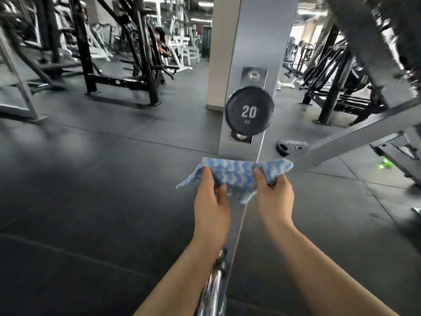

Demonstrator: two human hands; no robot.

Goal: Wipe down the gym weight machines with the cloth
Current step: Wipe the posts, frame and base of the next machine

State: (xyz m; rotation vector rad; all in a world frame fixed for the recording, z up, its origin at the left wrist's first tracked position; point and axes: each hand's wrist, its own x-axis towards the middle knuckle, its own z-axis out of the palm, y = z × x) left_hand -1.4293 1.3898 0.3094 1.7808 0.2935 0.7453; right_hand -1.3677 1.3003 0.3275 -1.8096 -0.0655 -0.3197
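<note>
Both hands pinch the blue cloth [237,176] against the grey upright [246,53]: left hand [210,197] at its left part, right hand [274,195] at its right. The fingers are hidden behind the cloth. A black 20 plate [249,110] hangs above, its small print blurred.

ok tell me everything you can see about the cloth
The cloth is a thin rag, blue with a paler wavy pattern, looking soft and limp. It is held spread out in the air, in front of the grey upright beam, below the 20 plate. The left hand pinches its left part and the right hand its right. One corner droops at lower left, another hangs between the hands.
</note>
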